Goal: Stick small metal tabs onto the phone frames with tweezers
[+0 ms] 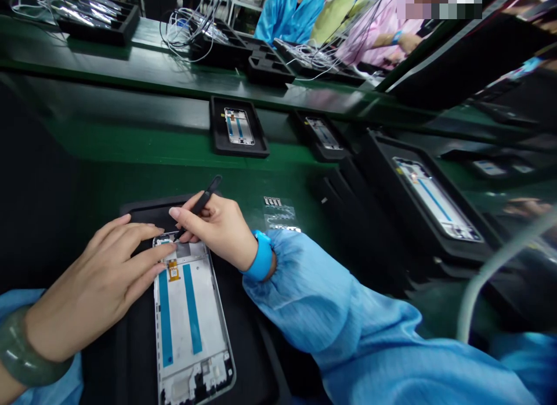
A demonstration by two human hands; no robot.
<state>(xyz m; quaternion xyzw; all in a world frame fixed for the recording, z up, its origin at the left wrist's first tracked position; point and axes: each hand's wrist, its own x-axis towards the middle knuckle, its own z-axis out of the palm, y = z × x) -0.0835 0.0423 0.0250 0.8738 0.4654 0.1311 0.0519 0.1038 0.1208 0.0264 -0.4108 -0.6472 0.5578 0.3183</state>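
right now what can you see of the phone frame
The phone frame is a silver-edged rectangle lying flat on a black tray, with a white panel carrying two lengthwise blue strips, a gold flex near its far end and black-and-white cutouts at the near end. The left hand lies over its far end, and the tip of a black tool in the right hand reaches it.

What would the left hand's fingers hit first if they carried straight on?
Probably the right hand: the left hand's fingers point across the phone frame toward it, though depth is unclear.
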